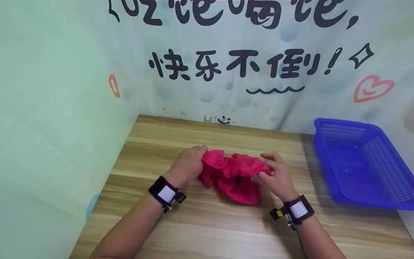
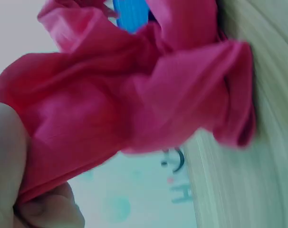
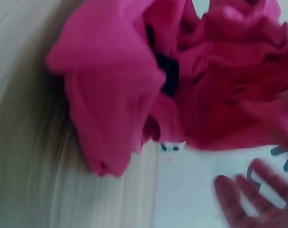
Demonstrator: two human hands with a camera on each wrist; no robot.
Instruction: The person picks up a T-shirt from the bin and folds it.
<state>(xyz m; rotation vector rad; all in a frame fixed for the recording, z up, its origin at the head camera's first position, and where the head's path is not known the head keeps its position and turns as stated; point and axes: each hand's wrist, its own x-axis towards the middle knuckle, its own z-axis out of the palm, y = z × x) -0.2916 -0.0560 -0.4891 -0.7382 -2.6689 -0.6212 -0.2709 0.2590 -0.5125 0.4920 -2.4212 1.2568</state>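
Note:
A bunched pink-red cloth piece (image 1: pixel 237 187) is stretched between both hands just over the wooden table, its upper edge gathered in folds and its lower part drooping. My left hand (image 1: pixel 189 162) grips its left end; in the left wrist view the thumb lies over the cloth (image 2: pixel 87 104) and the fingers are under it. At the other end, my right hand (image 1: pixel 277 176) pinches the edge between thumb and forefinger. The right hand's other fingers (image 3: pixel 229 194) stand spread away from the cloth. A small black patch (image 3: pixel 168 75) shows among the folds in the right wrist view.
A blue perforated plastic basket (image 1: pixel 347 172) stands at the table's right side. Behind the wooden table (image 1: pixel 214 230) hangs a pale printed backdrop (image 1: pixel 207 97), and another pale sheet (image 1: pixel 41 126) borders the left side.

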